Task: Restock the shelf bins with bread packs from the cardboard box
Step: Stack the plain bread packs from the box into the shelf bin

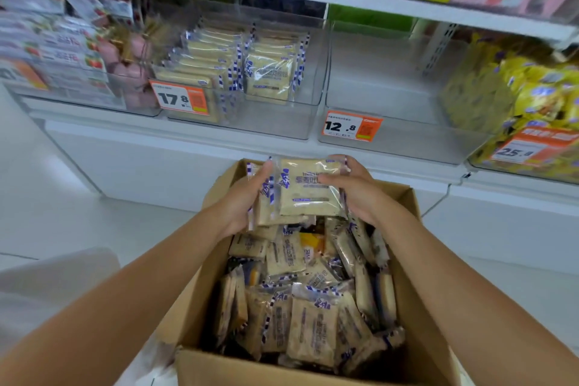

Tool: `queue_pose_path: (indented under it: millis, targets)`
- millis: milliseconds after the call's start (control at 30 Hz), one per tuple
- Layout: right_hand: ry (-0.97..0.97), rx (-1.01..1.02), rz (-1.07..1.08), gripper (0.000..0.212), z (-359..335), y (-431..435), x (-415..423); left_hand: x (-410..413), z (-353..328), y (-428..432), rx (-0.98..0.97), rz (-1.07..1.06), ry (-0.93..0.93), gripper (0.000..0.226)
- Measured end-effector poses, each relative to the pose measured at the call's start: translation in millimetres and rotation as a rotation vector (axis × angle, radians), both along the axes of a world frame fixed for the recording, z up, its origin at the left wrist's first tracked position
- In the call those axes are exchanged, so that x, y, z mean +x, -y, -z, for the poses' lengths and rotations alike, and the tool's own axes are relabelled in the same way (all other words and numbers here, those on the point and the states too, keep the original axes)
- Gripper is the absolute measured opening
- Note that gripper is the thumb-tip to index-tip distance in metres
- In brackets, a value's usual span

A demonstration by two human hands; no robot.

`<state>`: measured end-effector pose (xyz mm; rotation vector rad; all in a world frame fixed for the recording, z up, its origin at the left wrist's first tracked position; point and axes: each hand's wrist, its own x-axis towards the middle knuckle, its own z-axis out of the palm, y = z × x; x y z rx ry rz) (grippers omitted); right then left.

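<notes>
An open cardboard box (200, 298) on the floor below me is full of several clear-wrapped bread packs (310, 332) with blue and white edges. Over its far end I hold a small stack of bread packs (305, 194) between both hands. My left hand (242, 200) grips the stack's left side, fingers curled behind it. My right hand (357, 188) grips the right side, thumb across the front pack. On the shelf above, a clear bin (269, 125) with the 17.8 tag holds two rows of the same packs.
A clear bin (404, 144) with a 12.8 tag stands right of the bread bin with nothing visible in it. Yellow packs (526, 97) fill the bin at far right. Pink and strawberry snack packs (78, 50) fill bins at left. White shelf base and floor surround the box.
</notes>
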<state>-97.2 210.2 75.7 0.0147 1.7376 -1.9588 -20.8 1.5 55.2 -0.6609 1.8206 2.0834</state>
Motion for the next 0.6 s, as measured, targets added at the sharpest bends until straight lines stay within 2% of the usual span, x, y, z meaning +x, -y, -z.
queue_pose_path:
  millis: [67,100,133,200,233,300,333,400,500,567,600]
  targets:
    - [-0.124,0.179,-0.02,0.072,-5,21,4,-5,-8,-9,-0.027,0.105,-0.084,0.047]
    - [-0.245,0.338,-0.039,0.084,-10,28,5,-8,-7,-6,-0.078,0.103,-0.114,0.037]
    - [-0.41,0.522,-0.086,0.092,-16,32,3,-10,-9,-3,-0.141,0.108,-0.143,0.045]
    - [-0.764,0.86,-0.312,0.095,-35,38,1,-12,-19,10,-0.189,0.13,-0.2,0.071]
    - [-0.865,0.962,-0.449,0.094,-48,43,0,-13,-28,17,-0.19,0.157,-0.234,0.067]
    - [-0.907,1.03,-0.621,0.086,-71,58,-3,-18,-48,29,-0.184,0.19,-0.31,0.041]
    - [-0.901,1.042,-0.639,0.078,-83,67,-5,-23,-58,35,-0.201,0.211,-0.343,0.038]
    - [-0.962,1.054,-0.614,0.063,-108,80,-15,-29,-88,47,-0.272,0.246,-0.43,0.06]
    - [-1.199,1.077,-0.431,0.051,-146,90,-40,-50,-119,83,-0.537,0.201,-0.6,0.097]
    - [-1.24,1.056,-0.31,0.048,-167,94,-62,-68,-132,114,-0.736,0.173,-0.638,0.101]
    - [-1.248,1.054,-0.274,0.047,-173,97,-73,-78,-133,127,-0.835,0.151,-0.624,0.091]
